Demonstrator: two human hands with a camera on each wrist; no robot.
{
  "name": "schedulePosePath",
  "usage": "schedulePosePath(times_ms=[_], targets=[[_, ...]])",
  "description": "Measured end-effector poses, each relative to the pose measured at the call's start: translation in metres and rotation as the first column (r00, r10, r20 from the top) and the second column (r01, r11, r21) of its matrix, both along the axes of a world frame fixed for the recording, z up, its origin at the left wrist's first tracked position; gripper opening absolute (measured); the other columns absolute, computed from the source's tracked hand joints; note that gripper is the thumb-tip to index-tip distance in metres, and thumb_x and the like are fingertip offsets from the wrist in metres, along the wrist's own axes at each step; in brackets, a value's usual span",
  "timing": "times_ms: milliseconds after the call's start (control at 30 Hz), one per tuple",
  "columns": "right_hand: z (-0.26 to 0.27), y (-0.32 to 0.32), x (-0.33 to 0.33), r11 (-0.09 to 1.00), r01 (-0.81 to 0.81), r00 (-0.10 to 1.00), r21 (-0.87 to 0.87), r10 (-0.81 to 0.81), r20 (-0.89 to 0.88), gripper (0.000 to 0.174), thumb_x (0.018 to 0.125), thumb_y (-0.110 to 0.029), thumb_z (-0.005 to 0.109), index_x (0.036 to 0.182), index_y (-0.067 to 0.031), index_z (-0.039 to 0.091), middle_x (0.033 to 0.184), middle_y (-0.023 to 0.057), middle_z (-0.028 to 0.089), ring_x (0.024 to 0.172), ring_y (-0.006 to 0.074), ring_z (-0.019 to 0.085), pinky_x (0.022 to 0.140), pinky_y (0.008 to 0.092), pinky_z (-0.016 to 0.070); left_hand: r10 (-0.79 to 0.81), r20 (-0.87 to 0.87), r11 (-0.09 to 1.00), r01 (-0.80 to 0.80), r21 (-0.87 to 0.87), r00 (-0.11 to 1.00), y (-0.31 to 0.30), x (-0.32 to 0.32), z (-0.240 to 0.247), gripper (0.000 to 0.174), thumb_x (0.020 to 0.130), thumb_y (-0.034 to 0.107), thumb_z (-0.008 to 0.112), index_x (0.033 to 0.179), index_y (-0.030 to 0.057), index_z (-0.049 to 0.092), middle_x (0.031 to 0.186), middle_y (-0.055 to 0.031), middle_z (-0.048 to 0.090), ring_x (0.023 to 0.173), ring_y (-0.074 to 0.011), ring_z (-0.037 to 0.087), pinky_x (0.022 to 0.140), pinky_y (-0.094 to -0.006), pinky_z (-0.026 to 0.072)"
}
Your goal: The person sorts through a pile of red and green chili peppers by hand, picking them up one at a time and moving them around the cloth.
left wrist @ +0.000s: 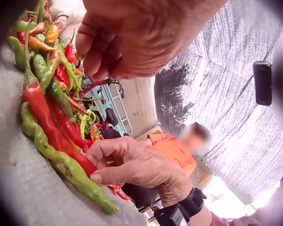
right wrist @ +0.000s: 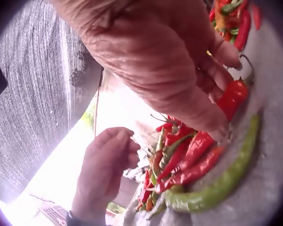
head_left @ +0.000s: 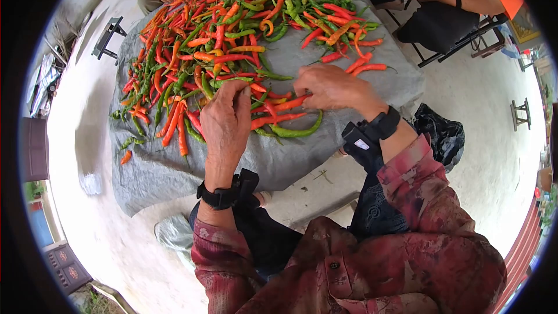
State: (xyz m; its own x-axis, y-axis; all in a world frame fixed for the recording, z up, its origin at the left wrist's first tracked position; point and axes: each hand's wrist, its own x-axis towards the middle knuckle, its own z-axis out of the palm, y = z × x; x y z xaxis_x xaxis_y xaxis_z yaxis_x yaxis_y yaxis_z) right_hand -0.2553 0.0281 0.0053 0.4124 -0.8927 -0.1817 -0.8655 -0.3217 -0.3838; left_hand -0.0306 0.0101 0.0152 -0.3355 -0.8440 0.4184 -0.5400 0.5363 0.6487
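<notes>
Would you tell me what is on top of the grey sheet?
Red, orange and green peppers lie heaped on the sheet; any beneath them are hidden by the pile.

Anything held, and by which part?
Right hand: a red pepper, apparently pinched just below its stem end. Left hand: can't tell; thumb and fingertips meet, but no pepper shows between them.

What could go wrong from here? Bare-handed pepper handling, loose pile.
- Snag: the right hand pinches a glossy red chili pepper with a curved green chili pepper close beside it; pulling might drag the green one along.
- Roll-off: that green pepper lies toward the person's side of the grey cloth, so a nudge could send it down the drape.
- Irritation: both hands are bare, so juice from any split pepper could sting the skin.
</notes>
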Motion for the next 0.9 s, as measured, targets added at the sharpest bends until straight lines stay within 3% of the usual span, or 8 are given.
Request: schedulePosePath(times_ms=[100,167,300,400,467,500,567,900], targets=[[0.007,-0.003,-0.02,0.999,0.051,0.97,-0.012,-0.047,0.237,0.02,0.073,-0.019,0.066,0.084,-0.0027,0.061,0.079,0.0081,0.054,0.08,0.0244,0.056,0.07,0.0356,0.0449,0.02,-0.006,1.0,-0.02,-0.02,1.0,0.0,0.002,0.0,0.011,0.088,0.009,0.059,0.092,-0.0016,0.06,0.068,-0.0076,0.06,0.059,-0.0115,0.055,0.057,-0.0261,0.0446],[0.012,-0.005,-0.026,0.997,0.032,0.937,0.076,-0.056,0.344,0.019,0.072,-0.019,0.064,0.083,-0.0043,0.065,0.078,0.0062,0.061,0.071,0.0218,0.059,0.064,0.0357,0.0466,0.015,-0.005,1.0,-0.015,-0.003,1.0,0.0,0.003,0.001,0.007,0.084,0.006,0.06,0.09,0.0018,0.06,0.075,-0.014,0.064,0.063,-0.0274,0.063,0.058,-0.0333,0.0479],[0.022,-0.006,-0.029,0.965,-0.088,0.897,0.247,-0.031,0.44,0.019,0.075,-0.019,0.062,0.086,-0.0034,0.064,0.076,0.003,0.061,0.065,0.0137,0.056,0.059,0.0306,0.045,0.0,-0.002,0.999,0.0,0.046,1.0,0.003,-0.003,0.001,0.007,0.084,0.006,0.06,0.09,0.0015,0.06,0.076,-0.0145,0.064,0.065,-0.0292,0.064,0.059,-0.0343,0.0486],[0.028,-0.004,-0.03,0.909,-0.085,0.736,0.408,-0.219,0.641,0.02,0.081,-0.022,0.063,0.087,-0.0029,0.063,0.075,0.0006,0.061,0.062,0.0085,0.054,0.054,0.0252,0.0424,-0.016,-0.011,1.0,0.016,0.025,1.0,0.003,-0.008,-0.002,0.008,0.084,0.007,0.06,0.09,0.0013,0.06,0.077,-0.015,0.064,0.065,-0.0298,0.064,0.06,-0.0342,0.0489],[0.025,-0.004,-0.033,0.902,-0.13,0.321,0.412,-0.355,0.878,0.02,0.087,-0.023,0.062,0.091,-0.0037,0.061,0.078,0.0,0.061,0.066,0.0069,0.056,0.056,0.022,0.0447,-0.024,0.015,0.997,0.022,0.073,1.0,0.003,-0.012,-0.002,0.009,0.085,0.009,0.06,0.09,0.0008,0.06,0.077,-0.0148,0.064,0.064,-0.0272,0.064,0.059,-0.0338,0.0487],[0.023,-0.005,-0.031,0.903,-0.127,0.321,0.41,-0.354,0.878,0.02,0.087,-0.023,0.062,0.091,-0.0037,0.061,0.078,0.0,0.061,0.066,0.0069,0.056,0.056,0.022,0.0447,-0.026,0.014,0.997,0.025,0.07,1.0,0.004,-0.014,-0.002,0.009,0.085,0.009,0.06,0.09,0.0008,0.06,0.077,-0.0148,0.064,0.064,-0.0272,0.064,0.059,-0.0338,0.0487],[0.017,-0.009,-0.025,0.888,-0.17,0.054,0.428,-0.425,0.904,0.02,0.089,-0.022,0.061,0.098,-0.0043,0.059,0.081,0.0009,0.061,0.071,0.0081,0.059,0.061,0.022,0.0495,-0.077,-0.068,0.985,0.087,0.152,0.995,0.007,-0.02,-0.003,0.013,0.087,0.012,0.061,0.091,-0.0002,0.061,0.074,-0.0132,0.063,0.061,-0.0237,0.062,0.058,-0.0323,0.0479],[-0.002,-0.014,-0.004,0.864,-0.139,0.036,0.484,-0.484,0.874,0.017,0.091,-0.019,0.06,0.101,-0.0063,0.056,0.09,0.002,0.061,0.081,0.0108,0.061,0.072,0.0268,0.0521,-0.219,-0.224,0.922,0.277,0.271,0.95,0.013,-0.036,-0.008,0.016,0.088,0.012,0.062,0.092,-0.0027,0.06,0.066,-0.0102,0.058,0.056,-0.0165,0.055,0.055,-0.0284,0.0445]])
